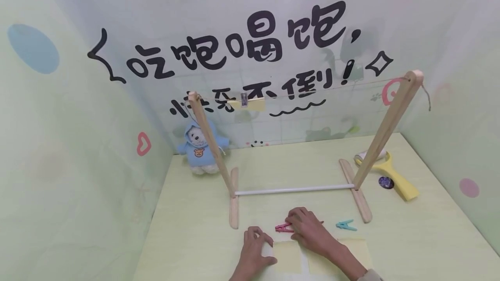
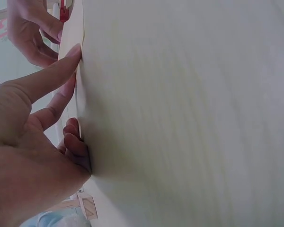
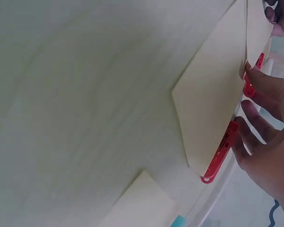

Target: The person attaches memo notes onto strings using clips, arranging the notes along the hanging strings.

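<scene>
Hands busy at the near side, plenty of wood around them

So, far left there's a bear [image 1: 201, 155] in a blue hoodie sitting near the far edge of the table [image 1: 183, 211]. Just right of it is the left post [image 1: 212, 144], whose foot runs toward the near side and ends just beyond the left hand [image 1: 254, 253]. That hand is at the left card [image 1: 288, 257], fingertips at its left edge, thumb and forefinger spread wide with no pinch.

A strip of tabletop runs between the cards and the white rod [image 1: 294, 190] on the far side, with a clipped card [image 1: 255, 106] hanging above, so that's the roomy bit. The right hand [image 1: 310, 231] reaches across the middle card [image 1: 322, 266], thumb by the left card's right edge. A red clip [image 1: 284, 227] sits right at its fingers; can't tell if it's gripped. A second red clip [image 3: 220, 152] lies along the middle card's far edge.

Then the right card [image 1: 357, 250], with a blue clip [image 1: 346, 225] near its far edge. Tighter here: the right post [image 1: 382, 138] has its foot near that clip. Beyond, a round badge [image 1: 386, 182] sits beside a yellow lint roller [image 1: 398, 182], with more tabletop on the near side.
</scene>
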Tool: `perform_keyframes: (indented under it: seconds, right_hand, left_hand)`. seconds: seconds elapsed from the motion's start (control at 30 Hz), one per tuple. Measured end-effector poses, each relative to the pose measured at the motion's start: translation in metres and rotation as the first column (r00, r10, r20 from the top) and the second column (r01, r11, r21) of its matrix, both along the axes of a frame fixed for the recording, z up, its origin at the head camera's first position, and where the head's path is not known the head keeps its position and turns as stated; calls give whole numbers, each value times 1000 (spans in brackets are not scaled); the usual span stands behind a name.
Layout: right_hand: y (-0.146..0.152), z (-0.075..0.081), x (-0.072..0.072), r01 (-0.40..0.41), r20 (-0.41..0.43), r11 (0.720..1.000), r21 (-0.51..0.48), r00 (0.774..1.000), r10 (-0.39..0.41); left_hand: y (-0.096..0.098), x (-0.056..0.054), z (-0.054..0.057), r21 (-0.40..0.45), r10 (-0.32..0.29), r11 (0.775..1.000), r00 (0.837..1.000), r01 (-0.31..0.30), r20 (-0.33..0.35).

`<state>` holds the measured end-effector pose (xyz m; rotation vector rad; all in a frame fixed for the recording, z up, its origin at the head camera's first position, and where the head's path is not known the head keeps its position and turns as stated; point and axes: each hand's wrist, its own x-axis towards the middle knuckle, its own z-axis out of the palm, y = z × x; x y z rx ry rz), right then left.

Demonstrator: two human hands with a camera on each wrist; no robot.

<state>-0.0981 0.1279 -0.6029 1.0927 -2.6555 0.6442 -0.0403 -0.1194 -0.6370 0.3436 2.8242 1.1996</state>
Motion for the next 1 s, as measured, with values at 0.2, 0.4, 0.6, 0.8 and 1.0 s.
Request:
perform_keyframes:
  seconds: [0.2, 0.4, 0.6, 0.8, 1.0]
  right_hand:
    - [1, -8, -2, 6, -84, 996, -84, 996, -13]
    - [1, -14, -2, 19, -94, 992, -125, 995, -30]
    - [2, -13, -1, 25, -63, 988, -152, 997, -35]
    - [1, -9, 1, 45, -6, 981, -188, 999, -47]
    - [-1, -6, 3, 72, 58, 961, -266, 997, -59]
  left_hand:
    - [2, -1, -1, -7, 3, 1000, 995, -3, -96]
    - [3, -1, 9, -8, -7, 1000, 996, 6, -91]
    - [4, 1, 17, -48, 4, 999, 993, -10, -116]
    - [5, 0, 20, -37, 31, 999, 997, -33, -68]
    - [6, 1, 17, -29, 48, 998, 996, -51, -75]
